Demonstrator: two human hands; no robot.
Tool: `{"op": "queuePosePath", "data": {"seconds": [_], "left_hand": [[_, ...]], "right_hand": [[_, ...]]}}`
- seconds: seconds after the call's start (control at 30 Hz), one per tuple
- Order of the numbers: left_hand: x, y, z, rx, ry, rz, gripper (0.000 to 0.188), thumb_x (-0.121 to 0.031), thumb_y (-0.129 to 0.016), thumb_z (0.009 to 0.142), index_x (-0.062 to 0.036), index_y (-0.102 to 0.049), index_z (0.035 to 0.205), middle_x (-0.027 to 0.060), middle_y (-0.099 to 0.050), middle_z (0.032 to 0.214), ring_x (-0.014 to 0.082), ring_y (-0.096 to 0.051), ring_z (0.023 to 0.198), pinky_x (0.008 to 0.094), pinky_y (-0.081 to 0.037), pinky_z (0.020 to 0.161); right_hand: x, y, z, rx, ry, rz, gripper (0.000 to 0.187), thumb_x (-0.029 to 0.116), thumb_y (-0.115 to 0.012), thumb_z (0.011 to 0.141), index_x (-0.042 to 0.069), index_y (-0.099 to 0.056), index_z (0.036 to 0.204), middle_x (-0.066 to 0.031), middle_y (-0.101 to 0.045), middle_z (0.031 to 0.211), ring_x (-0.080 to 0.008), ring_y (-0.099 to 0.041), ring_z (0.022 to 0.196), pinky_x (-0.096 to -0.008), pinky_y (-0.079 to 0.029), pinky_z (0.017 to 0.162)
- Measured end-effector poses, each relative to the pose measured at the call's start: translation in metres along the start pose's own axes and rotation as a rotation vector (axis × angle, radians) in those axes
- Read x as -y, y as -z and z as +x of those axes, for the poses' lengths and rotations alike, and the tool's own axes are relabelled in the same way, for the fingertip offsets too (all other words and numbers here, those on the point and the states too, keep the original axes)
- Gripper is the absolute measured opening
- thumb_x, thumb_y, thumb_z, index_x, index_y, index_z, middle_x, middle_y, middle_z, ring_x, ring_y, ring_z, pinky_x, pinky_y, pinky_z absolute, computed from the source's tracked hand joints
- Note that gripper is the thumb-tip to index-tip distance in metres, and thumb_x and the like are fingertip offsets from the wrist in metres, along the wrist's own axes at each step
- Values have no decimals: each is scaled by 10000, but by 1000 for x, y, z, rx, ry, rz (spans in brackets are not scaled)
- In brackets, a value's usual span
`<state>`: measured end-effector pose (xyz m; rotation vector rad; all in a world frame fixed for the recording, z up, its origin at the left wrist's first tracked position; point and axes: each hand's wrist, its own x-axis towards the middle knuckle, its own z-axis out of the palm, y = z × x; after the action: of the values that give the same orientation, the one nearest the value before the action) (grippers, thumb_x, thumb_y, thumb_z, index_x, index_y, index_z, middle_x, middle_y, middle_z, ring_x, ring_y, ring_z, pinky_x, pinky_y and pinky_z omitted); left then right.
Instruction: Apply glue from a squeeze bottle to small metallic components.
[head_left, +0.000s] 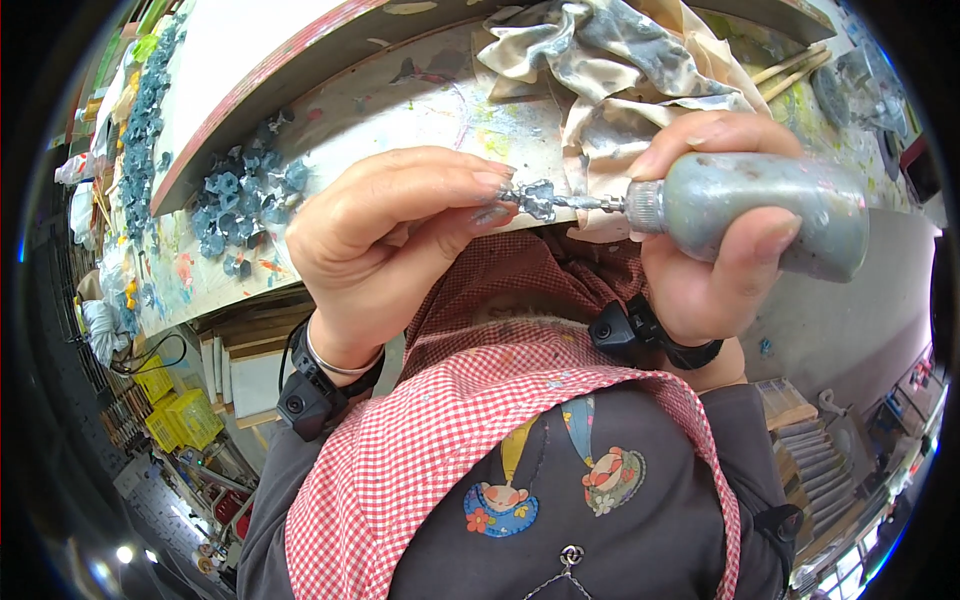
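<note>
My left hand (pixel 385 225) is closed in a pinch, with thumb and fingertips on a small, crumpled blue-grey piece (pixel 537 200), shaped rather like a flower. In my right hand (pixel 715 250) lies a soft plastic bottle (pixel 790 205) of grey-blue liquid, tilted on its side. Its ribbed collar and thin metal nozzle (pixel 600 203) point left at the piece. Nozzle tip and piece meet or nearly meet; the exact contact is too small to make out. Grey smears mark my left fingertips.
Similar blue-grey pieces (pixel 240 200) are heaped on the paint-spotted table (pixel 440 130) at left, beside a raised board (pixel 270 75). More pieces (pixel 150 120) form a long row farther left. A stained cloth (pixel 620 75), wooden sticks (pixel 795 70) and a clear plastic container (pixel 865 90) lie at the back right.
</note>
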<state>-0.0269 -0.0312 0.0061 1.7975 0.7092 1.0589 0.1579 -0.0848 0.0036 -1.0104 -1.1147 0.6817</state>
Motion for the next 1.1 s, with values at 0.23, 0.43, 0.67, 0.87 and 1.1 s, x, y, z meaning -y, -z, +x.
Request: {"op": "queuePosePath", "data": {"seconds": [0.23, 0.43, 0.67, 0.87, 1.1], "left_hand": [[1, 2, 2, 70, -132, 122, 244, 134, -636, 631, 10, -633, 840, 136, -626, 823, 211, -617, 786, 264, -508, 655], [-1, 3, 5, 90, -177, 186, 241, 107, -657, 624, 3, -641, 840, 126, -635, 810, 208, -624, 766, 259, -495, 660], [-2, 3, 4, 89, -173, 225, 219, 95, -667, 629, 13, -632, 829, 146, -635, 813, 221, -628, 773, 266, -497, 672], [0, 3, 4, 69, -198, 240, 256, 93, -676, 600, -11, -654, 834, 105, -640, 792, 197, -628, 735, 255, -494, 636], [-1, 2, 4, 81, -217, 243, 250, 88, -678, 601, -11, -652, 829, 105, -641, 793, 199, -628, 738, 260, -498, 638]], "right_hand": [[-10, 0, -4, 32, 127, 181, 584, 575, -406, 828, 9, -421, 970, -136, -504, 719, -158, -454, 567, -229, -389, 494], [-6, -5, -6, -36, 140, 160, 596, 593, -416, 816, 15, -416, 961, -137, -509, 713, -165, -466, 553, -237, -396, 468], [-2, -5, -5, 3, 80, -37, 611, 613, -425, 801, 20, -415, 947, -134, -518, 708, -169, -486, 568, -232, -410, 500], [-11, -4, -2, -11, 214, 103, 624, 625, -419, 796, 20, -418, 948, -134, -519, 707, -164, -485, 562, -229, -408, 504], [-4, -4, -2, -35, 132, 6, 617, 615, -427, 798, 17, -422, 951, -128, -518, 697, -160, -482, 557, -220, -391, 493]]}}
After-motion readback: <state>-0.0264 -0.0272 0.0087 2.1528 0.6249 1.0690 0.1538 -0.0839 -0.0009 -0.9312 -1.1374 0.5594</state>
